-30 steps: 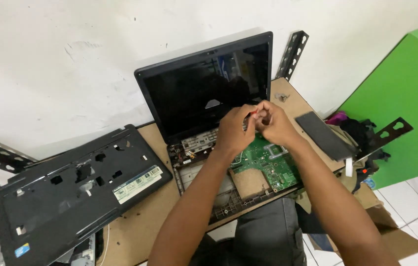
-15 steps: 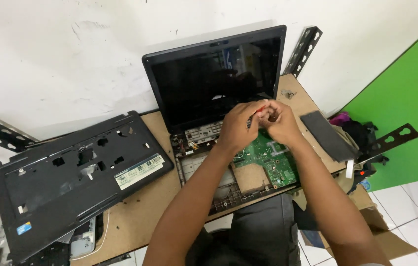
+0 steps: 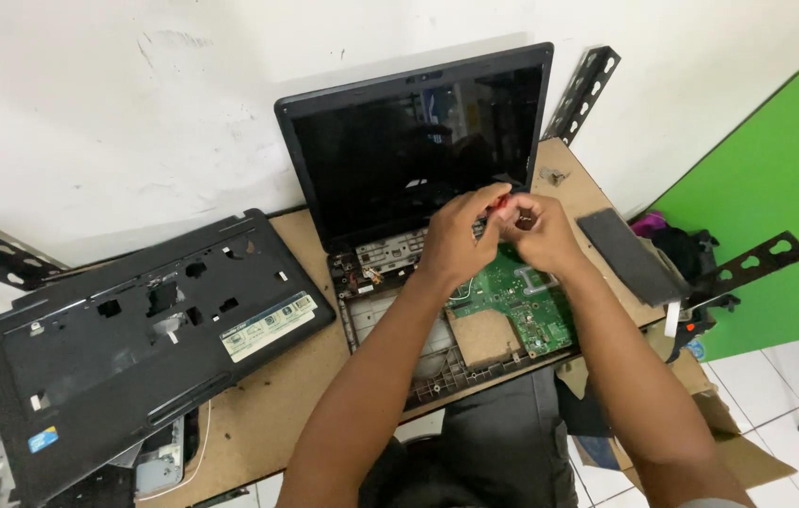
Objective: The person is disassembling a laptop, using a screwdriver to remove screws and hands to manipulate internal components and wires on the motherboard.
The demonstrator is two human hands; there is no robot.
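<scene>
Head-camera view: a person seated at a small wooden table [image 3: 268,414] works both hands over the far right corner of an opened laptop [image 3: 437,235], its screen [image 3: 409,141] dark and upright against a white wall. The left hand [image 3: 461,235] and right hand [image 3: 536,230] meet fingertip to fingertip, together pinching a small red-handled tool [image 3: 503,199] just in front of the screen's lower right edge; the tool's tip is hidden behind the fingers. Directly beneath the pinch, toward the person, lies the bared green circuit board [image 3: 517,301] inside the laptop's stripped base. Well to the left of the hands rests the removed black palm-rest cover [image 3: 136,329], turned underside up. Just right of the right hand lies a flat dark grey strip [image 3: 630,254] on the table's edge. Beyond the hands, a perforated black metal bracket [image 3: 583,89] leans against the wall, and farther right stands a green panel [image 3: 776,198].
</scene>
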